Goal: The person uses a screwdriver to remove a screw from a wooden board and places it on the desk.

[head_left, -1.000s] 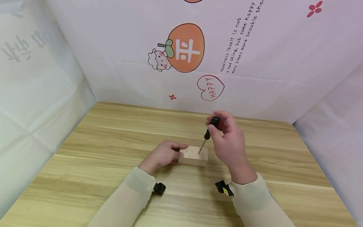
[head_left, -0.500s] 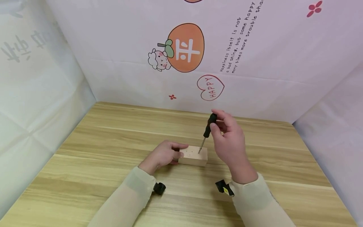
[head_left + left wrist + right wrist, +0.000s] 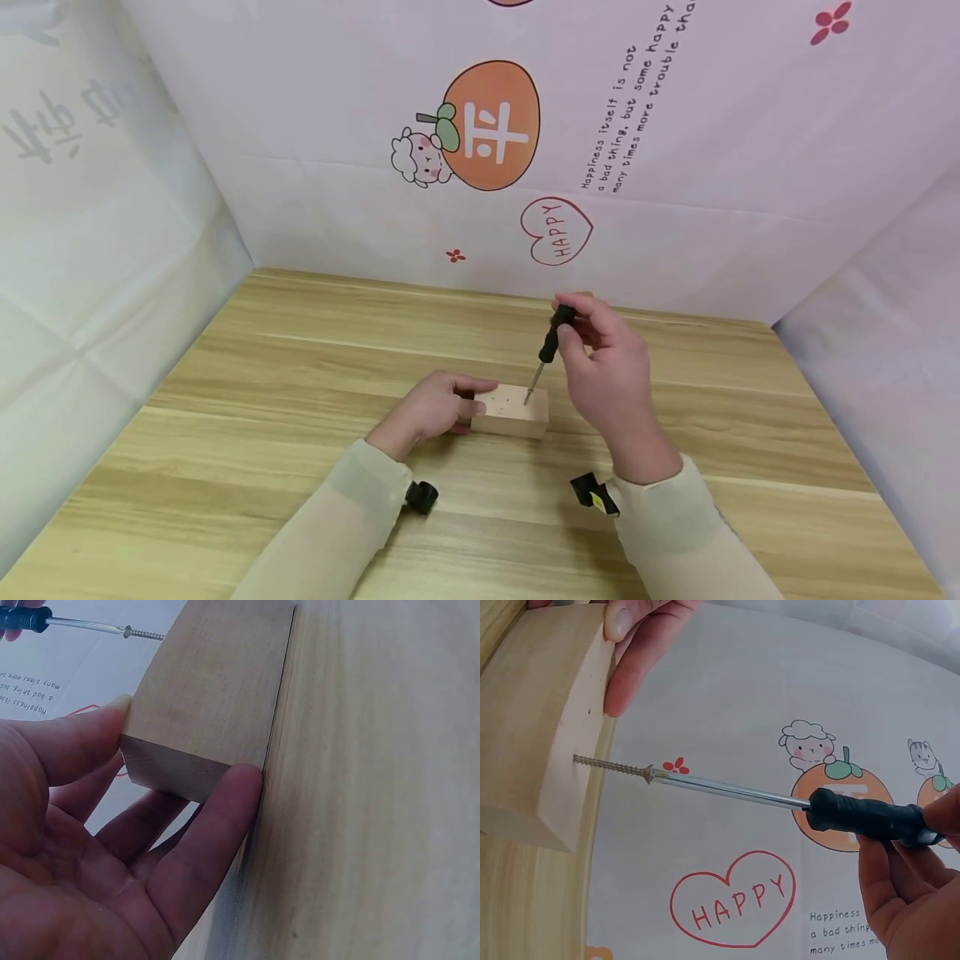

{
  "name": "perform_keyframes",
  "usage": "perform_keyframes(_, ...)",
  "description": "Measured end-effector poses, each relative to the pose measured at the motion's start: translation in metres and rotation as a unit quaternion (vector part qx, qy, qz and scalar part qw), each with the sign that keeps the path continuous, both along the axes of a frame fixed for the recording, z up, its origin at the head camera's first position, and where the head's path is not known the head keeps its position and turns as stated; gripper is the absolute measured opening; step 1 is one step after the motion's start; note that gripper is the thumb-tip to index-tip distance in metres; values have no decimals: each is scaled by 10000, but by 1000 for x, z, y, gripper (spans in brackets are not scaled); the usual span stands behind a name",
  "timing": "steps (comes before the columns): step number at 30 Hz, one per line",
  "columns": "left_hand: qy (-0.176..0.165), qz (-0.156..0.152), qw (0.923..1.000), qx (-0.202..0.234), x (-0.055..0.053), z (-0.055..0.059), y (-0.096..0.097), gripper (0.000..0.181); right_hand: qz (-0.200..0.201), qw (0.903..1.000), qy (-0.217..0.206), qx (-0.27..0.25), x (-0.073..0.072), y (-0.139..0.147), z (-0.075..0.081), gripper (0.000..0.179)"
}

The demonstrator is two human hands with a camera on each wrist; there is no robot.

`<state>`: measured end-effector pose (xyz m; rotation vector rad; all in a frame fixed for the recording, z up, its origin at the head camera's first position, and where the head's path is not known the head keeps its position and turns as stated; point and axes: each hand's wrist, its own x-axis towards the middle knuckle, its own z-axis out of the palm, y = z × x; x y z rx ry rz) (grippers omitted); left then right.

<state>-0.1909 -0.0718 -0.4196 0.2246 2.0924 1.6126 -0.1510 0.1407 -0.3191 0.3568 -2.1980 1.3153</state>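
A pale wooden block [image 3: 510,425] lies on the table, with several small holes in its top face. My left hand [image 3: 435,408] grips its left end, thumb on the top face and fingers around the end and side. My right hand [image 3: 611,379] holds a screwdriver [image 3: 862,816] by its black handle, tilted a little over the block's right part. In the right wrist view the steel shaft's tip sits in the head of a screw [image 3: 615,765]. The screw's point is in the block's top face, most of its thread still showing.
The wood-grain table [image 3: 300,350] reaches back to a white printed cloth [image 3: 337,200] hanging behind it, with more white cloth at both sides. Black wrist cameras [image 3: 422,498] are strapped at both sleeves.
The right hand's fingers have shifted around the screwdriver handle, and the handle's top has swung slightly left. The left hand and the block have stayed in place.
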Motion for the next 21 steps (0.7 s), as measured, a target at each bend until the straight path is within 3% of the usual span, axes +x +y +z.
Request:
perform_keyframes(7,3,7,10000,16,-1,0,0,36,178,9998,-74,75,0,-1,-2,36)
perform_keyframes(21,-4,-40,10000,-7,-3,-4,1,37,3,9998,101,160,1,-2,-2,35)
